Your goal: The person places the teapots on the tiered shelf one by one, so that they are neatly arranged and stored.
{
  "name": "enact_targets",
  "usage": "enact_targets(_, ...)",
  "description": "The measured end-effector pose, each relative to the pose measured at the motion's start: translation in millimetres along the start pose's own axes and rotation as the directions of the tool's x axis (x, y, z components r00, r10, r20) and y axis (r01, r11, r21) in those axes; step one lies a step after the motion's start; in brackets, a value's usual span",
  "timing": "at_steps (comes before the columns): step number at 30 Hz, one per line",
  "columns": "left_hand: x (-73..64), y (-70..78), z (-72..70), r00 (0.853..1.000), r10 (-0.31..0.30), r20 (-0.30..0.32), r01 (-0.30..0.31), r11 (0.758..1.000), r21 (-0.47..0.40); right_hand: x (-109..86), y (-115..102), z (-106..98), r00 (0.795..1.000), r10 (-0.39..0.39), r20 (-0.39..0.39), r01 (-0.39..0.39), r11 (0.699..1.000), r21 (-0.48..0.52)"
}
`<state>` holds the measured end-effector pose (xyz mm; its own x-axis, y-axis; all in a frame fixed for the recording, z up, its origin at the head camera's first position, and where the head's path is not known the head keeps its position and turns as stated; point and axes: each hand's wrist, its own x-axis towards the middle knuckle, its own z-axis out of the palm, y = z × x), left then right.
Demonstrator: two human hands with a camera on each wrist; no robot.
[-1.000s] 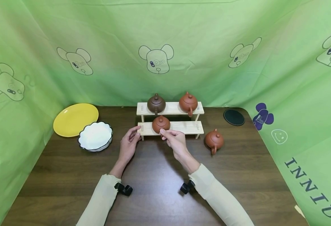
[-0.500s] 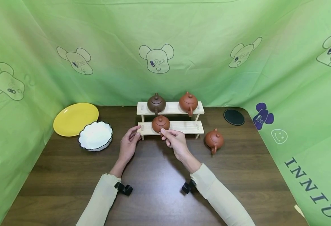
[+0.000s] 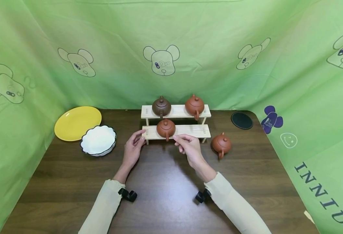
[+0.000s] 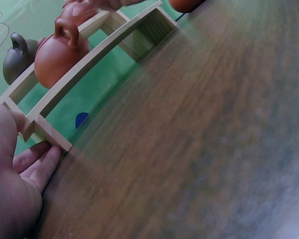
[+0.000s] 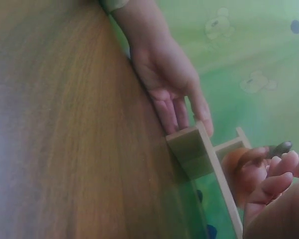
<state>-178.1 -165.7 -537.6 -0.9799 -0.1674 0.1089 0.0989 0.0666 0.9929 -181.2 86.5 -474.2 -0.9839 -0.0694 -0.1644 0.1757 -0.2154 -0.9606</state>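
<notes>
A small reddish-brown clay teapot (image 3: pixel 165 128) sits on the lower board of a two-tier wooden stand (image 3: pixel 193 131), its handle facing me. My left hand (image 3: pixel 134 148) holds the left end of that lower board; in the left wrist view its fingertips (image 4: pixel 51 157) lie against the stand's leg. Just right of the teapot's handle is my right hand (image 3: pixel 190 149), fingers loosely curled and holding nothing, thumb and fingertip near the board's front edge. On the upper board stand a dark brown teapot (image 3: pixel 161 106) and another reddish teapot (image 3: pixel 194 105).
A third reddish teapot (image 3: pixel 221 144) stands on the table right of the stand. Behind it lies a black round coaster (image 3: pixel 242 120). To the left are a yellow plate (image 3: pixel 77 123) and a white scalloped bowl (image 3: pixel 98 140). Green cloth (image 3: pixel 162 87) hangs behind the table.
My right hand has let go of the teapot's handle and moved a little right, so the handle now shows. My left hand has stayed at the stand's left end.
</notes>
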Motion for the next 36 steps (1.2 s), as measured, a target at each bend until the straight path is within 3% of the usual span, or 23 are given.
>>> enact_targets(18, 0.3, -2.0, -1.6, 1.0, -0.001, -0.003, 0.001, 1.0, -0.01, -16.4, -26.2, -49.9, 0.995, -0.072, -0.066, 0.071, 0.997, -0.021)
enact_targets(26, -0.8, 0.2, 0.2, 1.0, 0.009, -0.004, -0.009, 1.0, -0.009, -29.7, -33.6, -83.4, 0.989, -0.073, -0.129, 0.065, 0.995, -0.07)
enact_targets(36, -1.6, 0.8, -1.0, 1.0, 0.001, 0.003, -0.001, 1.0, -0.003, -47.0, -28.3, -115.9, 0.984, -0.043, -0.175, 0.024, 0.994, -0.111)
